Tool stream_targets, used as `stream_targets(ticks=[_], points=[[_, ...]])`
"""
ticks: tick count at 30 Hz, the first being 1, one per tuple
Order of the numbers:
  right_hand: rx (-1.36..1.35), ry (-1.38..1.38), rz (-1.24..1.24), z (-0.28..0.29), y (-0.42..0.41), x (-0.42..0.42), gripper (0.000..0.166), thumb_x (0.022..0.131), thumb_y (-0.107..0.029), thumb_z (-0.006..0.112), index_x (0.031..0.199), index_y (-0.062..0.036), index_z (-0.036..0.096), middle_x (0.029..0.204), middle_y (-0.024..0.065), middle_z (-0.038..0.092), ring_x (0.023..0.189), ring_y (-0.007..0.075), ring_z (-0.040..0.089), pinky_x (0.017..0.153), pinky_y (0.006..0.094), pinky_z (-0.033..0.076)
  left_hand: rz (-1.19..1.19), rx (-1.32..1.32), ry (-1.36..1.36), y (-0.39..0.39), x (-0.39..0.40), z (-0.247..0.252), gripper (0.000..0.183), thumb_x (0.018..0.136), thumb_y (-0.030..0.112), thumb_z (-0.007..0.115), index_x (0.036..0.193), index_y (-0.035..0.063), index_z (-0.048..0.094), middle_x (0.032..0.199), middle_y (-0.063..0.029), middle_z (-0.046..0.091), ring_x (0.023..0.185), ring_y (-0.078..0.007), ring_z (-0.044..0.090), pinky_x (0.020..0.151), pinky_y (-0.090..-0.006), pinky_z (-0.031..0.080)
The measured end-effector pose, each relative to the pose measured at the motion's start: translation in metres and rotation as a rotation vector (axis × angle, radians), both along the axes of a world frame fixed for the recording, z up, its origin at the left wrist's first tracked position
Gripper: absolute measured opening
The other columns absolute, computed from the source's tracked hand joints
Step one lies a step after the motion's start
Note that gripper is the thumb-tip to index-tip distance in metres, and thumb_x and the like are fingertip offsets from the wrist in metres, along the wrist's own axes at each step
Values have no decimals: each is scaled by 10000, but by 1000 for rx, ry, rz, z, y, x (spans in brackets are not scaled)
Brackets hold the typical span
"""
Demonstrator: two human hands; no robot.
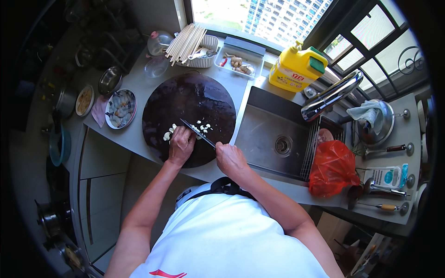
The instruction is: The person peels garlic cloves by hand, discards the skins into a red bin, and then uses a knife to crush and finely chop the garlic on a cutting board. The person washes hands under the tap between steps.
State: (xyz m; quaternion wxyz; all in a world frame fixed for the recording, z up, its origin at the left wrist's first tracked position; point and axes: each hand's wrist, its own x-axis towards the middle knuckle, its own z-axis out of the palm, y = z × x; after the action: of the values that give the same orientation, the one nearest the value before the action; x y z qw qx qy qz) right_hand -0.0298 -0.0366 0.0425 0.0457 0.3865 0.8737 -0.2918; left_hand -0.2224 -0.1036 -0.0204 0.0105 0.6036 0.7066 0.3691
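Note:
My right hand (231, 158) grips the handle of a kitchen knife (198, 133), whose blade slants over a round dark chopping board (187, 93). Beside the blade, the fingers of my left hand (182, 142) are curled down onto white pieces that look like garlic; the fingertips are partly hidden. Whole or larger white pieces (167, 136) lie just left of that hand. Several small cut pieces (205, 128) are scattered to the right of the blade, on the board.
A steel sink (267, 135) adjoins the board's right side, with a red plastic bag (330, 170) beyond it. A bowl of what looks like raw shrimp (121, 108) stands left. Behind are a basket with chopsticks (205, 62), a tray of ginger and garlic (255, 57) and a yellow jug (292, 69).

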Motion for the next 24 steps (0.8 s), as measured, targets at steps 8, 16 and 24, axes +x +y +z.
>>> stream_targets(ticks=[8,16,24], points=[[14,24,3,6,-4,3,58,872,-35,570,898,16,580,809,259,681,776,468,674,710,526,549,-21,13,1,-3,-5,-3,80,827,-7,670,903,2,644,907,-159,616,884,-364,603,768,-452,500],[36,65,44,6,4,4,83,859,-19,557,860,37,618,803,283,686,762,453,695,687,513,574,-50,36,3,-1,-7,-2,92,808,-6,672,895,9,645,883,-143,618,857,-349,606,757,-440,504],[50,93,29,-5,5,-2,73,856,-19,565,855,31,619,794,275,688,751,450,697,688,499,579,2,-3,-17,-6,-9,2,92,789,2,683,865,22,636,876,-148,614,844,-360,600,776,-457,490]])
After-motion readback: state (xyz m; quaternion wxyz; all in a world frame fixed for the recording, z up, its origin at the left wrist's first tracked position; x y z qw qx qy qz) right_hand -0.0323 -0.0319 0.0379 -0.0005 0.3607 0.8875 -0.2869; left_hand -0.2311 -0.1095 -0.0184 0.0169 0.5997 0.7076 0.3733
